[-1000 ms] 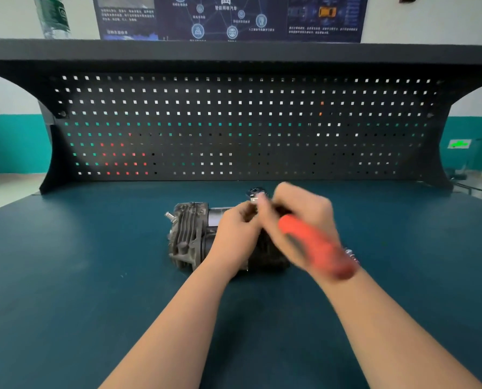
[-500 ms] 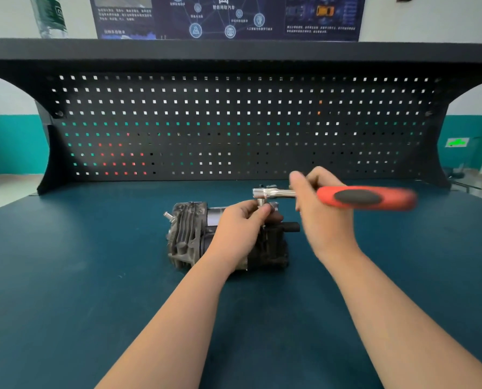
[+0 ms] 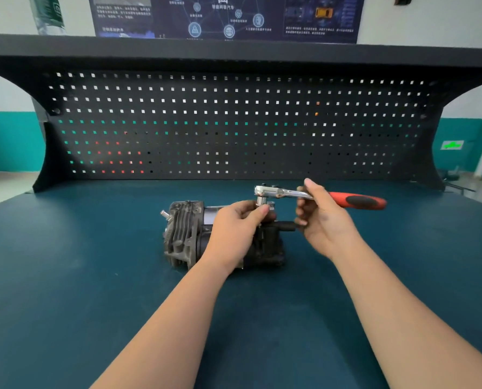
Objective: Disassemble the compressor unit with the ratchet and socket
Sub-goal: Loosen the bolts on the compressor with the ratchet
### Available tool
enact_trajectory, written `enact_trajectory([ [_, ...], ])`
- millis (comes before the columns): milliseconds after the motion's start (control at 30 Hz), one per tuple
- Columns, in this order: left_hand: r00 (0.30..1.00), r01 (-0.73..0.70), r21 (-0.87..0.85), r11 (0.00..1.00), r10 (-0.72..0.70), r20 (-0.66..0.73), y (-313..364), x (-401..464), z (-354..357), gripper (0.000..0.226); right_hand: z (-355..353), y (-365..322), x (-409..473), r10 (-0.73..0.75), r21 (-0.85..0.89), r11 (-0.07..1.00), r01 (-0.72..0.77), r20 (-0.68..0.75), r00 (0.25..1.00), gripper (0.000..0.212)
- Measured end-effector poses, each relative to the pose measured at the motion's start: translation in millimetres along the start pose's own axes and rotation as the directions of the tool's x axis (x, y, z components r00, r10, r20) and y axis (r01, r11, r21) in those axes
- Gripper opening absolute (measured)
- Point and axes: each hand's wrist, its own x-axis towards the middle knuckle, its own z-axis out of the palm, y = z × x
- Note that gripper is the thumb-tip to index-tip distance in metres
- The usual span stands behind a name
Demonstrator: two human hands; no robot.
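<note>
Dark pegboard (image 3: 234,127) behind blue bench (image 3: 94,276). Compressor unit (image 3: 189,234) at frame centre. Left hand (image 3: 234,228) pinches socket (image 3: 261,202). Right hand (image 3: 322,217) grasps ratchet (image 3: 313,195), handle swung from lower centre to right: bolt being loosened.

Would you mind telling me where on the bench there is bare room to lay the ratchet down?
The bench top is bare left of the compressor, out to the bench's left edge, and also right of the right hand, under the ratchet handle. A bare strip runs along the pegboard. The middle is crowded: the left hand grips the socket on the compressor.
</note>
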Motion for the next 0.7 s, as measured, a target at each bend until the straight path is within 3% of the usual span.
enact_trajectory([
  [100,0.998,0.011,0.057,0.998,-0.014,0.060,-1,3,-4,0.014,14,0,-5,-0.138,-0.019,0.990,0.138,0.000,0.990,0.028],
  [133,0.997,0.015,0.061,0.998,-0.020,0.073,-1,3,-5,0.015,20,-3,-10,-0.259,-0.161,0.952,0.259,0.024,0.966,0.034],
  [167,0.997,0.011,0.067,0.998,-0.016,0.074,-1,3,-6,0.015,25,-6,-17,-0.403,-0.360,0.841,0.404,0.081,0.912,0.036],
  [233,0.998,-0.048,0.131,0.990,0.042,0.049,0,2,-5,0.020,37,-3,-33,-0.652,-0.623,0.389,0.679,0.334,0.680,0.037],
  [300,0.994,-0.105,0.264,0.959,0.110,-0.007,2,1,-4,0.031,46,5,-45,-0.692,-0.590,-0.088,0.803,0.616,0.376,0.037],
  [333,0.991,-0.113,0.314,0.943,0.128,-0.027,2,0,-4,0.033,49,9,-47,-0.679,-0.551,-0.193,0.812,0.672,0.295,0.037],
  [367,0.991,-0.119,0.320,0.940,0.134,-0.025,1,0,-4,0.031,48,9,-45,-0.680,-0.551,-0.145,0.822,0.659,0.321,0.039],
  [400,0.992,-0.121,0.298,0.947,0.129,-0.007,-1,-1,-4,0.027,46,6,-40,-0.698,-0.570,0.032,0.821,0.575,0.427,0.041],
  [467,0.994,-0.106,0.232,0.967,0.107,0.009,-2,-1,-2,0.019,35,-4,-27,-0.642,-0.552,0.480,0.682,0.309,0.702,0.039],
  [533,0.997,-0.075,0.169,0.983,0.077,-0.005,-3,-1,2,0.015,18,-10,-13,-0.380,-0.300,0.874,0.383,0.071,0.922,0.036],
  [567,0.998,-0.065,0.143,0.988,0.068,-0.014,-4,0,3,0.014,10,-9,-6,-0.203,-0.144,0.969,0.203,0.019,0.979,0.033],
  [633,0.997,-0.065,0.117,0.991,0.069,-0.028,-5,-1,4,0.017,2,-3,2,0.051,-0.018,0.998,-0.052,-0.039,0.998,0.021],
  [700,0.997,-0.065,0.114,0.991,0.068,-0.029,-5,-1,2,0.015,4,4,6,0.088,0.049,0.995,-0.084,-0.084,0.993,0.019],
])
